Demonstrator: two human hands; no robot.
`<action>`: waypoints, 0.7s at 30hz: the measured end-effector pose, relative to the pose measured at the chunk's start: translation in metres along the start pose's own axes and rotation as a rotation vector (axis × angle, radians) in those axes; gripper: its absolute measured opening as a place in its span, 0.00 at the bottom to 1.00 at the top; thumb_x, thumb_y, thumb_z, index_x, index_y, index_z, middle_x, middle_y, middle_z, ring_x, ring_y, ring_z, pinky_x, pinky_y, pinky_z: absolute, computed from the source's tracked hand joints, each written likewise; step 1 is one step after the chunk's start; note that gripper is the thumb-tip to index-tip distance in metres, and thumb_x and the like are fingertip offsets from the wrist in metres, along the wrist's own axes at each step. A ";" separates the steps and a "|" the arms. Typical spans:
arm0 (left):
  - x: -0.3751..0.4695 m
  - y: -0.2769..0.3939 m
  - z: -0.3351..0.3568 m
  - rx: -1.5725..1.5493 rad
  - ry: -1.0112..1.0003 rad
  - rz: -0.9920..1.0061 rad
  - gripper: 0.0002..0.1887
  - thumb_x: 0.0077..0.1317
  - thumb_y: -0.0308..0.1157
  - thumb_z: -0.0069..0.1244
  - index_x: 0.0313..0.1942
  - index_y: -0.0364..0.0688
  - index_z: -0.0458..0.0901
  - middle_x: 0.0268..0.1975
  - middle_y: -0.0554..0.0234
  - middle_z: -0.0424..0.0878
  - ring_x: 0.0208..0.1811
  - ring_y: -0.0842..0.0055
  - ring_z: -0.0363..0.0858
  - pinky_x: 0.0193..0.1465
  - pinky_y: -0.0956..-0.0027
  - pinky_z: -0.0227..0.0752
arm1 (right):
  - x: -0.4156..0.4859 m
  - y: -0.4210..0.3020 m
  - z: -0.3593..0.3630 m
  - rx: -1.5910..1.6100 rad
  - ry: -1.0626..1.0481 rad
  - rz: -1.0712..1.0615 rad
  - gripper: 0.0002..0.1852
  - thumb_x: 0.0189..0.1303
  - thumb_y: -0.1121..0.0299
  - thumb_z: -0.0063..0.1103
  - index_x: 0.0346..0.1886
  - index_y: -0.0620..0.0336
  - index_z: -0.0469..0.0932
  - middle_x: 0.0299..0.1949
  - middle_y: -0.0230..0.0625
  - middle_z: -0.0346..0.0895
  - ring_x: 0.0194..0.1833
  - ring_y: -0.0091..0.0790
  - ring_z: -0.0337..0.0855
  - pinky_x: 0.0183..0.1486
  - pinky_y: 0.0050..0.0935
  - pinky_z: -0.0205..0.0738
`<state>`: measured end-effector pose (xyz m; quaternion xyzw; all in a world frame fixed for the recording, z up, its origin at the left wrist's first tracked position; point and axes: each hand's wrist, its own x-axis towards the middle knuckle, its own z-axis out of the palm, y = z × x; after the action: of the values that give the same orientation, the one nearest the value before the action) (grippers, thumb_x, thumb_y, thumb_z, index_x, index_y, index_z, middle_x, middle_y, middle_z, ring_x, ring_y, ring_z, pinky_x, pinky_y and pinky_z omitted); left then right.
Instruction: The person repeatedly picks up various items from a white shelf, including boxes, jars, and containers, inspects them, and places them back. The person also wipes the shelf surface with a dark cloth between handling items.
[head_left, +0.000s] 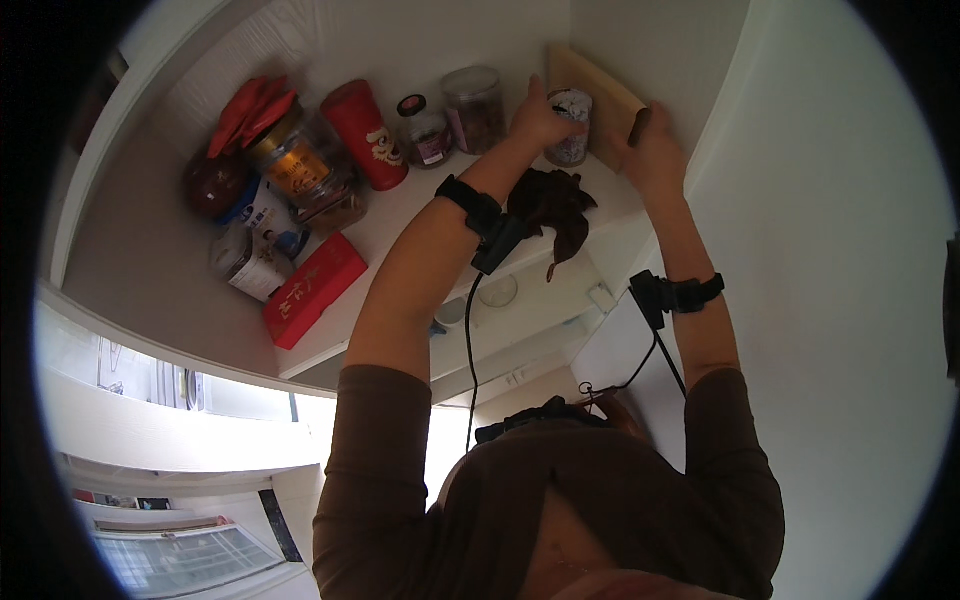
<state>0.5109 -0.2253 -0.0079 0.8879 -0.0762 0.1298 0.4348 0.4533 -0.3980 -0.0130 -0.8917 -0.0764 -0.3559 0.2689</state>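
High in a white cupboard, my left hand (546, 124) has its thumb raised and apart. Its fingers lie across the front of a cylindrical container (571, 146) with a mottled pale pattern; whether they press on it I cannot tell. My right hand (658, 154) grips the near end of a flat, pale yellow box or board (604, 101), which leans along the cupboard's right side. A dark patch (639, 127) shows at that end, between thumb and fingers. Below my left hand, a crumpled dark brown plastic bag (553, 206) hangs over the shelf's front edge.
Left along the shelf (405, 217) stand a clear jar (474, 112), a small glass jar (425, 135), a red tumbler (366, 135), a gold-lidded jar (296, 169) and a red box (315, 291). Lower shelves hold glassware (497, 291). Cables (471, 360) hang from both wrist straps.
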 end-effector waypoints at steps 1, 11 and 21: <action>-0.001 0.001 -0.002 0.032 0.020 0.001 0.63 0.36 0.46 0.66 0.64 0.29 0.38 0.59 0.38 0.64 0.59 0.58 0.67 0.57 0.67 0.65 | 0.002 0.003 0.007 -0.016 -0.031 0.036 0.35 0.47 0.55 0.62 0.52 0.64 0.57 0.34 0.51 0.76 0.34 0.53 0.79 0.36 0.46 0.72; -0.095 0.019 -0.118 -0.103 0.222 0.101 0.56 0.37 0.42 0.68 0.62 0.27 0.51 0.56 0.43 0.69 0.57 0.63 0.70 0.57 0.68 0.65 | 0.016 0.008 0.016 -0.039 -0.026 0.105 0.21 0.58 0.55 0.51 0.48 0.60 0.73 0.33 0.48 0.78 0.35 0.50 0.79 0.39 0.41 0.71; -0.243 0.002 -0.169 -0.506 0.179 -0.014 0.45 0.36 0.28 0.67 0.58 0.31 0.62 0.52 0.55 0.73 0.53 0.71 0.71 0.58 0.69 0.63 | -0.057 -0.005 -0.079 1.033 0.109 -0.005 0.15 0.61 0.71 0.53 0.50 0.67 0.70 0.43 0.33 0.75 0.45 0.21 0.72 0.50 0.20 0.63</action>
<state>0.2508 -0.0874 0.0210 0.7362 -0.0614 0.1818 0.6490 0.3624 -0.4330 -0.0016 -0.6228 -0.2302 -0.3186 0.6765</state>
